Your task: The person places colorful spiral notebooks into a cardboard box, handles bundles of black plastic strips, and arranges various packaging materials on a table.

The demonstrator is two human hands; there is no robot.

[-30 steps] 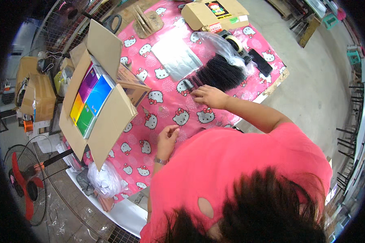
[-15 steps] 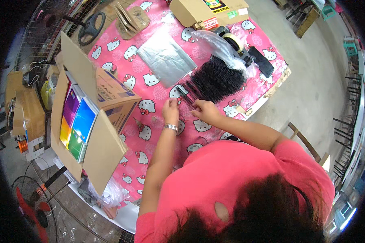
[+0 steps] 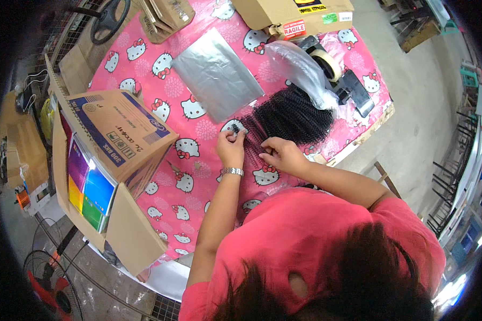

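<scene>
A thick pile of black spiral binding coils [image 3: 297,115] lies on the pink table, a few loose coils trailing from its left side toward my hands. My left hand [image 3: 231,151], with a metal watch on its wrist, is closed in a pinch; the small dark end of a coil shows at its fingertips. Curled beside the near ends of the loose coils is my right hand [image 3: 281,155], thumb and fingers together; what they grip, if anything, is hidden. Beyond the hands lies a flat silvery plastic sheet [image 3: 217,75].
On the left stands an open carton [image 3: 136,230] of colourful books, beside a closed carton [image 3: 128,134]. A clear plastic bag [image 3: 297,67], a tape roll [image 3: 326,65] and a black phone [image 3: 358,93] sit behind the coils. A cardboard box [image 3: 284,13] is at the far edge.
My head view has shifted, so the table sits differently. My right hand has drawn slightly nearer me along the coils, and a dark coil end now shows at my left fingertips.
</scene>
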